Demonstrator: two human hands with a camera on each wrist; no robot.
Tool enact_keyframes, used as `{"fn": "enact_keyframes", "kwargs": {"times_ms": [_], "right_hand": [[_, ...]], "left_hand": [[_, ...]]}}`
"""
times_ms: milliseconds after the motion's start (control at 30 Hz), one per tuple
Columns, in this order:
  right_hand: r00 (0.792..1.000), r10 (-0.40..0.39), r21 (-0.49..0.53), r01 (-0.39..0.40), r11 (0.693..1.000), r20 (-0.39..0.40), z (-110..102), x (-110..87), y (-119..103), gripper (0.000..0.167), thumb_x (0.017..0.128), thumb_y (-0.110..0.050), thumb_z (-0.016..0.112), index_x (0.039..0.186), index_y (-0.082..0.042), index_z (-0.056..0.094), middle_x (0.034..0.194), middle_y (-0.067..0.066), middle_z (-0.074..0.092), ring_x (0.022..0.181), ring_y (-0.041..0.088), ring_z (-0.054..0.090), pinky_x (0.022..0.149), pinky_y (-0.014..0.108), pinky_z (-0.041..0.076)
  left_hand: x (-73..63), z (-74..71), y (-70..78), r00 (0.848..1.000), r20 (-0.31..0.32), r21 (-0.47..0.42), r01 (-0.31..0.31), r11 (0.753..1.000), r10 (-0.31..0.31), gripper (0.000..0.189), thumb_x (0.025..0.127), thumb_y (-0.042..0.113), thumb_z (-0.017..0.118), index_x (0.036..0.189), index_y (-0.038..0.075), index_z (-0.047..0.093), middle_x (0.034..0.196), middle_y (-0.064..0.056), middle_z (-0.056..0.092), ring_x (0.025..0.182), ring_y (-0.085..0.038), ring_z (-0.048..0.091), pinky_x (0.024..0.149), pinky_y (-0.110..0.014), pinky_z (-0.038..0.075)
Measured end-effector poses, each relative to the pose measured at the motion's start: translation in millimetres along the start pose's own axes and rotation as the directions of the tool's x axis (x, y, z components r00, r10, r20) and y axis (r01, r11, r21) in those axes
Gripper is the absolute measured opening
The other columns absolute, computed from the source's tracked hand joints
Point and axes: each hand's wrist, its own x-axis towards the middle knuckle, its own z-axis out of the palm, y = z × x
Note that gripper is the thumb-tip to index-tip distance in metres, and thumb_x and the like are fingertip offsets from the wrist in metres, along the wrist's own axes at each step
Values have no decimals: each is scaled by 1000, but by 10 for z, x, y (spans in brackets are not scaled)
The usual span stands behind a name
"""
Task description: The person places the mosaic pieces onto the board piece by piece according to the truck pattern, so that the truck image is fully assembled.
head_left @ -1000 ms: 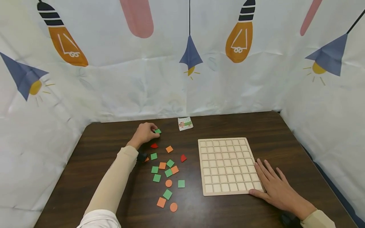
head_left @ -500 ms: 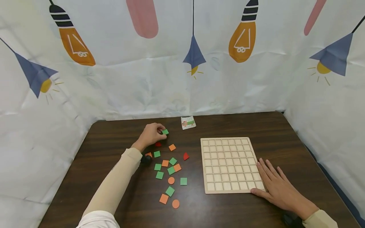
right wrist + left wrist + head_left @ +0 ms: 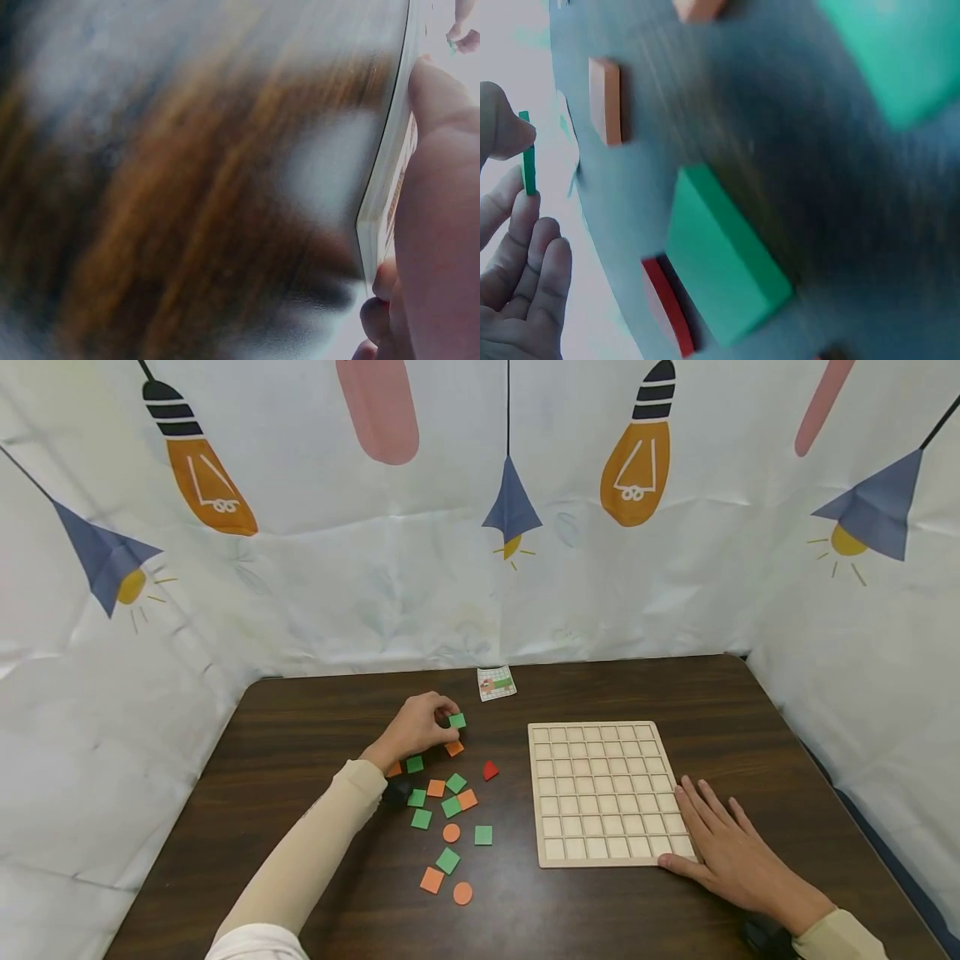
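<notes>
Between its thumb and fingertips my left hand (image 3: 420,724) pinches a green square tile (image 3: 457,721), raised over the back of the scattered pieces. The left wrist view shows that same tile (image 3: 529,154) edge-on, with the other fingers loosely curled below it. Under the hand lie an orange square tile (image 3: 454,748) and another green square tile (image 3: 415,763). On the right, my right hand (image 3: 731,856) lies flat with fingers straight, at the near right corner of a pale wooden grid board (image 3: 592,793). The right wrist view catches the board's edge (image 3: 367,225) beside the thumb and fingers.
Several green and orange square tiles, two orange discs (image 3: 462,893) and a red piece (image 3: 490,770) are spread left of the board. A small printed pattern card (image 3: 497,683) lies at the table's back edge. A printed curtain (image 3: 360,585) hangs behind the dark table (image 3: 600,918).
My left hand has moved right and slightly nearer, carrying the green tile from the back left to above the orange tile. The right hand stays on the board's edge.
</notes>
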Motion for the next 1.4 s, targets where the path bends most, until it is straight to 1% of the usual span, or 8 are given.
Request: {"fn": "enact_keyframes", "kwargs": {"times_ms": [167, 300, 600, 800, 1033, 1167, 1267, 1400], "right_hand": [[1000, 5, 3, -5, 1000, 4, -1, -15, 7, 104, 95, -66, 59, 167, -7, 13, 174, 22, 13, 163, 40, 6, 129, 64, -6], [1000, 2, -6, -2, 1000, 4, -10, -22, 5, 104, 95, -67, 58, 167, -7, 12, 173, 23, 14, 163, 40, 8, 130, 60, -12], [1000, -17, -30, 17, 999, -5, -20, -4, 11, 104, 95, -67, 58, 167, -6, 13, 173, 23, 16, 160, 44, 16, 130, 53, -18], [1000, -21, 13, 21, 1000, 0, -26, -6, 8, 104, 95, -66, 60, 166, -5, 16, 172, 25, 17, 159, 47, 18, 130, 62, -5], [1000, -18, 20, 17, 1000, 12, -46, 3, 1, 105, 94, -67, 60, 166, -5, 15, 173, 24, 16, 160, 46, 17, 129, 64, -4], [1000, -23, 14, 23, 1000, 8, -60, 9, -10, 106, 93, -67, 61, 166, -4, 17, 173, 24, 17, 159, 47, 19, 126, 69, 7], [1000, -26, 10, 26, 1000, 3, -56, 7, -9, 106, 93, -67, 61, 166, -4, 17, 173, 24, 17, 159, 47, 19, 125, 70, 10], [1000, -25, 12, 25, 1000, 2, -52, 0, -1, 106, 93, -68, 60, 166, -4, 17, 173, 23, 16, 160, 46, 17, 126, 69, 5]], "left_hand": [[-3, 67, 110, 1000, 19, 11, -17, 1000, 16, 29, 88, 21, 76, 115, 12, 75, 109, -6, 69, 97, -20, 63, 86, -40, 56], [-18, 107, 213, 999, 20, -8, -24, 1000, 25, 29, 86, 20, 75, 114, 12, 75, 108, -5, 69, 96, -19, 63, 86, -38, 57], [-20, 221, 448, 995, 21, -11, -99, 995, 99, 29, 84, 22, 72, 110, 12, 74, 105, -4, 69, 92, -15, 61, 84, -33, 55], [0, 285, 578, 991, 39, -23, -128, 991, 129, 29, 85, 21, 72, 112, 12, 74, 105, -3, 68, 92, -14, 62, 84, -32, 55], [1, 344, 721, 984, 73, -21, -160, 987, 161, 29, 87, 22, 73, 113, 11, 73, 108, -3, 69, 95, -14, 63, 86, -31, 55], [9, 388, 790, 981, 82, -19, -173, 985, 174, 28, 88, 22, 73, 113, 12, 73, 108, -3, 69, 96, -15, 64, 87, -30, 56], [29, 424, 824, 976, 87, -17, -197, 980, 198, 28, 87, 22, 72, 113, 12, 73, 106, -2, 69, 94, -15, 64, 86, -29, 56], [50, 452, 893, 968, 102, -8, -229, 974, 228, 29, 87, 22, 71, 114, 13, 73, 107, -1, 68, 94, -14, 63, 86, -29, 56]]}}
